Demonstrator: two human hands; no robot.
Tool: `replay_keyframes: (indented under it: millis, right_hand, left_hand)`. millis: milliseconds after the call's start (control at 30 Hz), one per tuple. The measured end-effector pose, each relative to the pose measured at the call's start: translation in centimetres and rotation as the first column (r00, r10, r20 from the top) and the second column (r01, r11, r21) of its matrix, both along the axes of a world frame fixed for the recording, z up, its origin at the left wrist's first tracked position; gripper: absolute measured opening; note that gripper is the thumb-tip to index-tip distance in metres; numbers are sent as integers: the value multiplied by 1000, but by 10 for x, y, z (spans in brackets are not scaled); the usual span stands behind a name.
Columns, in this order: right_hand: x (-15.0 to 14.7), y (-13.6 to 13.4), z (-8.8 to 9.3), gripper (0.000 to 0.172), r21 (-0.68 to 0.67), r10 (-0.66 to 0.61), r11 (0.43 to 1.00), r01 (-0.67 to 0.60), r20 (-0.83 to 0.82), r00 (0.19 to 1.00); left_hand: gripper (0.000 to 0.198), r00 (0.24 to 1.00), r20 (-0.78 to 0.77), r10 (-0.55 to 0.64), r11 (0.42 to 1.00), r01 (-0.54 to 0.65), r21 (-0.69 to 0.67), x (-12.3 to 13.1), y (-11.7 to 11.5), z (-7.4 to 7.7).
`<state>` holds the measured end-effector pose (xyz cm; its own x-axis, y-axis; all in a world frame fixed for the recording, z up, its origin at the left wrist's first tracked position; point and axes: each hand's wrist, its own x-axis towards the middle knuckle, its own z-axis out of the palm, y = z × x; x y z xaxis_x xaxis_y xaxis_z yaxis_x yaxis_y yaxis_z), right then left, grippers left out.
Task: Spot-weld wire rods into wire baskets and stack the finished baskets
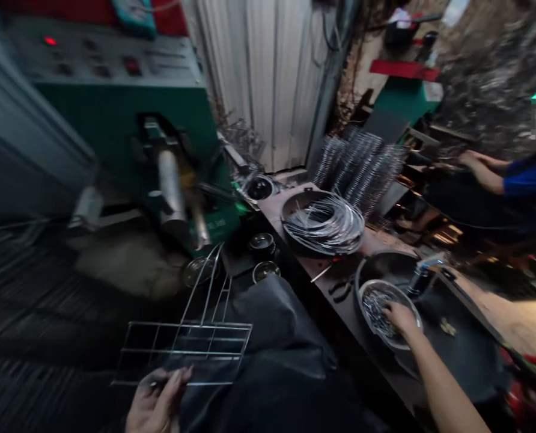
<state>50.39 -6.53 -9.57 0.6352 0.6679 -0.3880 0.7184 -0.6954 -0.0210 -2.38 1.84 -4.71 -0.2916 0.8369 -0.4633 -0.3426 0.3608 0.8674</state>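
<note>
My left hand (157, 400) grips the near edge of a wire rack (191, 325), a silvery grid with longer wires reaching away from it. The rack is held over my dark-clothed lap (272, 325). On the bench to the right, my right hand (402, 319) reaches into a round bowl (419, 337) of small metal pieces (378, 310). Its fingers are drawn together among the pieces; whatever is between the fingertips is hidden. The bowl rests inside a larger dark pan (385, 260).
Beside the pan lie black-handled pliers (340, 291). A pan (290, 231) holds a coil of wire (328, 225), with stacked wire parts (362, 165) behind. A green machine (182, 150) with a metal arm stands ahead left. Another person's arm (488, 171) works at far right.
</note>
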Motion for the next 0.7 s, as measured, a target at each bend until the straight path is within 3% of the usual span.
replay_keyframes:
  millis: [100,233,300,333,367,433,467,600,700]
  right_hand:
    - [15,-9,-8,15,-28,37,999,-37,1,999]
    - [18,-8,-6,16,5,-20,1000,20,65,998]
    - [-7,11,10,19,163,-17,987,10,43,999]
    - [-29,26,20,18,297,19,955,-14,-12,1000]
    - [-56,45,30,17,457,108,888,-47,-108,988]
    - [-121,91,48,23,668,334,744,-15,-353,874]
    - [-156,115,54,26,705,430,709,25,-460,777]
    - [-279,190,61,30,656,580,746,119,-727,367]
    - [-329,215,61,33,586,563,798,142,-808,174]
  left_hand:
    - [51,999,17,27,998,-28,61,2,2,2]
    - [49,1000,-21,15,995,-13,99,0,-2,-14]
    - [49,1000,-22,11,994,-9,108,0,-4,-22]
    - [49,1000,-26,13,993,-10,117,0,-4,-25]
    - [49,999,-34,14,992,-9,127,1,-4,-27]
    - [46,998,-59,14,989,-5,145,5,-3,-29]
    - [43,997,-76,17,988,-5,154,7,-2,-29]
    - [35,991,-133,16,983,9,183,12,-4,-31]
    - [31,987,-157,19,977,15,211,11,-8,-31]
